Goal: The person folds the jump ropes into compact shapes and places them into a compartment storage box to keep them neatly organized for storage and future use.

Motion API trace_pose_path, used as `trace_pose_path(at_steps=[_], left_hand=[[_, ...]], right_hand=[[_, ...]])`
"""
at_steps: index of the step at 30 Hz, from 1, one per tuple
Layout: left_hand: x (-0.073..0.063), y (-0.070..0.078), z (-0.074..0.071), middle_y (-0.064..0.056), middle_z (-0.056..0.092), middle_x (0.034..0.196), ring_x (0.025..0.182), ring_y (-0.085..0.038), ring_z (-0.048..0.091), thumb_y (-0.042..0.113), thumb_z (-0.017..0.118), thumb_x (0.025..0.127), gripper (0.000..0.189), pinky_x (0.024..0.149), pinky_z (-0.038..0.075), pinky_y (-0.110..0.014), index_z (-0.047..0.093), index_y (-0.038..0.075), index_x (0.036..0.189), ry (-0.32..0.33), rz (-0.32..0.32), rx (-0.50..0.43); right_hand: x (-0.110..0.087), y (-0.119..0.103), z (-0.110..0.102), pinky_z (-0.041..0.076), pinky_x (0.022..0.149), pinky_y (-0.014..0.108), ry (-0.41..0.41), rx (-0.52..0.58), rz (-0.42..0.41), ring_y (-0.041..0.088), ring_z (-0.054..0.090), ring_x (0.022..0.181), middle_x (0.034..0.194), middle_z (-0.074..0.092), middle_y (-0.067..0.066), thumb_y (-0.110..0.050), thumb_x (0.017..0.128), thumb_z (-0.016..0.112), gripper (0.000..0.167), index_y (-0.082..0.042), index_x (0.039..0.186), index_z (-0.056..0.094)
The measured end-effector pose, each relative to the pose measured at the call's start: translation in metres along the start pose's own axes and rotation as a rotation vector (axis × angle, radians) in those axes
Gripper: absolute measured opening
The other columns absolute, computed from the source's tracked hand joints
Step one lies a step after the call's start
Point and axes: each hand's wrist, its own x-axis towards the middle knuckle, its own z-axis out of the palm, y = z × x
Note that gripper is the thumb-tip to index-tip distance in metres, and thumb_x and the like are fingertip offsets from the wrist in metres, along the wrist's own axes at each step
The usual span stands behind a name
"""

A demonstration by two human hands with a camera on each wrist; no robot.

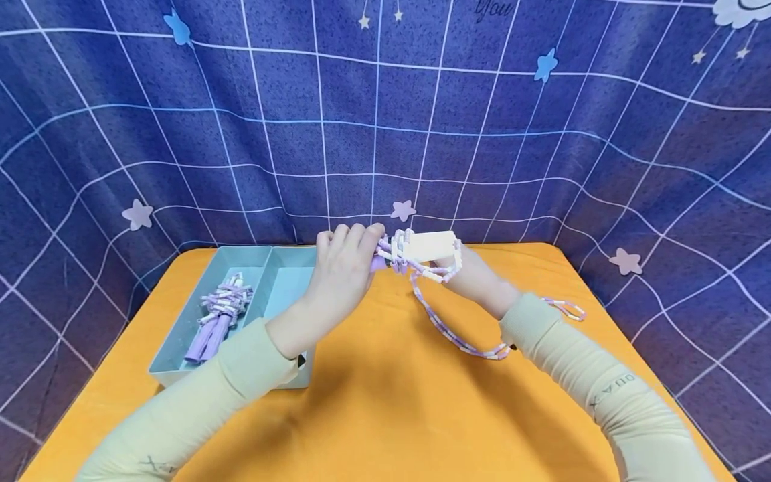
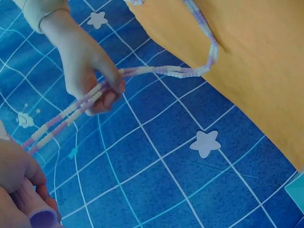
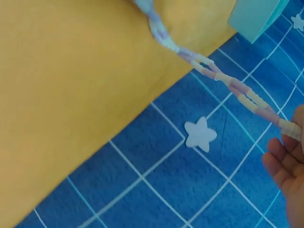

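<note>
Jump rope (image 1: pixel 400 251), partly wound, was held above the far middle of the table (image 1: pixel 385 428), a handle (image 2: pixel 28 200) gripped in the curled left hand (image 1: pixel 343 264). To the right, the right hand (image 2: pixel 89 66) pinched the doubled strand; easing that pinch could have loosened the turns, and the tail, passing behind the right sleeve (image 1: pixel 536 328), might have snagged. Left, a tray (image 1: pixel 171 376) held a second rope (image 1: pixel 227 301).

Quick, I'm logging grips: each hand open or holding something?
Left hand: closed, holding a purple handle.
Right hand: closed, pinching the beaded rope.
</note>
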Motion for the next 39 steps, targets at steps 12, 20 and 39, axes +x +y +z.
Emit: trace_pose_path(at_steps=[12,20,39], left_hand=[[0.007,-0.007,-0.005,-0.011,0.054,0.087,0.078,-0.031,0.048,0.0,0.07,0.069,0.054,0.067,0.032,-0.043,0.045,0.007,0.117,-0.018,-0.069,0.029],[0.014,-0.01,-0.011,-0.011,0.053,0.086,0.076,-0.031,0.047,-0.001,0.067,0.072,0.05,0.067,0.032,-0.044,0.046,0.008,0.116,-0.014,-0.118,0.042],[0.015,-0.02,-0.01,-0.012,0.054,0.085,0.077,-0.033,0.047,-0.001,0.066,0.072,0.05,0.067,0.033,-0.044,0.046,0.008,0.117,-0.029,-0.198,0.056]], right_hand=[[-0.016,-0.007,0.015,0.045,0.051,0.039,0.081,-0.444,0.012,0.024,0.053,0.057,0.067,0.055,0.005,-0.004,0.076,0.067,0.012,-0.006,0.08,0.056],[-0.029,-0.003,0.029,0.043,0.058,0.038,0.12,-0.404,-0.088,0.023,0.049,0.06,0.065,0.048,0.003,-0.002,0.074,0.068,0.022,-0.005,0.077,0.047],[-0.046,0.0,0.044,0.046,0.064,0.035,0.051,-0.414,-0.095,0.019,0.051,0.067,0.073,0.05,0.001,-0.008,0.075,0.073,0.017,-0.009,0.073,0.056]])
